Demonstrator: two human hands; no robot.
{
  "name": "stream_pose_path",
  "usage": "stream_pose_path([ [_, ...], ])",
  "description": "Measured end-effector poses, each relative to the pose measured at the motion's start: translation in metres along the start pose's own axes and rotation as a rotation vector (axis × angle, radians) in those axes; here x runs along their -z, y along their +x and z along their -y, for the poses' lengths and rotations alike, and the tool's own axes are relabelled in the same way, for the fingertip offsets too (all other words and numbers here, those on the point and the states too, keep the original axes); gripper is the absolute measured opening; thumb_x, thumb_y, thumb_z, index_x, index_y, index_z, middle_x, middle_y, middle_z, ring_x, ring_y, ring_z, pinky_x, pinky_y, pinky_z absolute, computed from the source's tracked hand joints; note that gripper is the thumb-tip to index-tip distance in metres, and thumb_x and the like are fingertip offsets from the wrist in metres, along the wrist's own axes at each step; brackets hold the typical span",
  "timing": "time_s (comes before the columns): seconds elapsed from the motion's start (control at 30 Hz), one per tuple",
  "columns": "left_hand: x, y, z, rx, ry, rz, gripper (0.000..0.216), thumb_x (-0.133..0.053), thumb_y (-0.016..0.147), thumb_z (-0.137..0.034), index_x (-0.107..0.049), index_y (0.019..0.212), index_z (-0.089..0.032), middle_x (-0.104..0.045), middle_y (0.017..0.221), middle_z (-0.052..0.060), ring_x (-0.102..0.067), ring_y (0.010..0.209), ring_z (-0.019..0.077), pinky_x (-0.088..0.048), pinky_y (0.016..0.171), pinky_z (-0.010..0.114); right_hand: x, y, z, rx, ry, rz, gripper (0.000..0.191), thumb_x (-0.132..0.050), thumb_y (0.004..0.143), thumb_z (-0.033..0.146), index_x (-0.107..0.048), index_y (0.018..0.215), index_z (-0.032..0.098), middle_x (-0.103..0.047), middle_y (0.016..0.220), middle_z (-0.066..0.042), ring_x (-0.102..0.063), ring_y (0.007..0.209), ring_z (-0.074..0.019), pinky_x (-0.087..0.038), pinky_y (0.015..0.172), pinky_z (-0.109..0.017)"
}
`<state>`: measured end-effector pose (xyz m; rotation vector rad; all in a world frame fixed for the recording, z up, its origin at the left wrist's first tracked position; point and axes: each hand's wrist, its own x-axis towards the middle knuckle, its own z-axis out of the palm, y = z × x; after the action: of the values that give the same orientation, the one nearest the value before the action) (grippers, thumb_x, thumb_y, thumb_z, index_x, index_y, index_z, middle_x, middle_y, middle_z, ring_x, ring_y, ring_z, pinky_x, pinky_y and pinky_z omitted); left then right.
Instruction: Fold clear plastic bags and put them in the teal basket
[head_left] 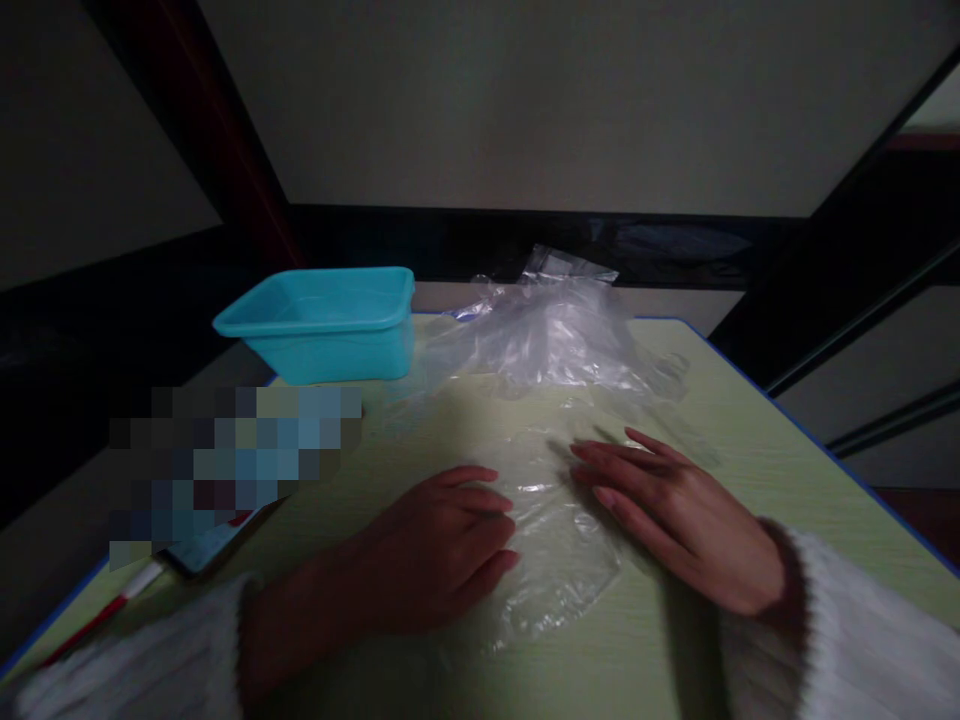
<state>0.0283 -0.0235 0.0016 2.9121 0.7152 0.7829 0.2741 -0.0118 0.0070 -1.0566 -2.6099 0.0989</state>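
A clear plastic bag (pixel 559 545) lies flat on the pale green table (pixel 750 420) in front of me. My left hand (pixel 439 545) rests on the bag's left edge, fingers together and lying flat. My right hand (pixel 675 515) lies on the bag's right side with its fingers stretched out flat toward the left. Both hands press on the plastic; neither grips it. White knitted sleeves cover both wrists.
A turquoise plastic tub (pixel 326 322) stands at the back left of the table. A heap of crumpled clear plastic bags (pixel 555 330) lies at the back centre. A red-and-white pen-like thing (pixel 105 612) lies near the left edge, beside a blurred patch.
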Motion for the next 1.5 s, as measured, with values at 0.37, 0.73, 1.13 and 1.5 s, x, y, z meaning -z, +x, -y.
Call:
stream_pose_path([
  [0.37,0.002,-0.001,-0.011,-0.046,-0.063,0.053,0.030,-0.037,0.092,-0.023,-0.062,0.080,-0.013,-0.069,0.075,0.007,-0.062,0.078,0.0157,-0.040,0.095,0.029,-0.007,0.000,0.003,-0.016,-0.004,0.045,0.042,-0.034,0.093,0.029,-0.038,0.132,0.012,-0.056,0.125,-0.015,-0.049,0.119,-0.0269,-0.023,0.102,-0.063],
  [0.73,-0.005,-0.001,-0.019,-0.168,-0.199,0.245,0.017,-0.047,0.084,-0.025,-0.058,0.081,-0.013,-0.065,0.071,0.006,-0.059,0.076,0.0189,-0.041,0.090,0.033,-0.012,0.005,0.013,0.019,0.061,0.121,0.049,-0.030,0.094,0.039,-0.033,0.134,0.011,-0.047,0.134,-0.016,-0.040,0.125,-0.0290,-0.017,0.101,-0.067],
  [1.13,-0.010,-0.003,-0.022,-0.263,-0.270,0.226,0.025,-0.048,0.088,-0.035,-0.059,0.093,-0.013,-0.068,0.089,0.008,-0.059,0.098,0.0176,-0.036,0.097,0.028,-0.019,0.008,0.018,0.115,0.164,0.193,0.056,-0.028,0.093,0.047,-0.028,0.137,0.012,-0.043,0.137,-0.013,-0.026,0.133,-0.0245,-0.006,0.106,-0.062],
  [1.5,-0.007,-0.003,0.016,0.315,0.063,-0.198,0.020,-0.044,0.085,-0.015,-0.060,0.096,-0.013,-0.071,0.094,0.008,-0.066,0.086,0.0179,-0.040,0.097,0.043,-0.015,0.004,0.000,-0.117,0.026,-0.098,0.035,-0.027,0.094,0.026,-0.058,0.108,0.016,-0.063,0.115,-0.010,-0.055,0.111,-0.0248,-0.022,0.103,-0.059],
])
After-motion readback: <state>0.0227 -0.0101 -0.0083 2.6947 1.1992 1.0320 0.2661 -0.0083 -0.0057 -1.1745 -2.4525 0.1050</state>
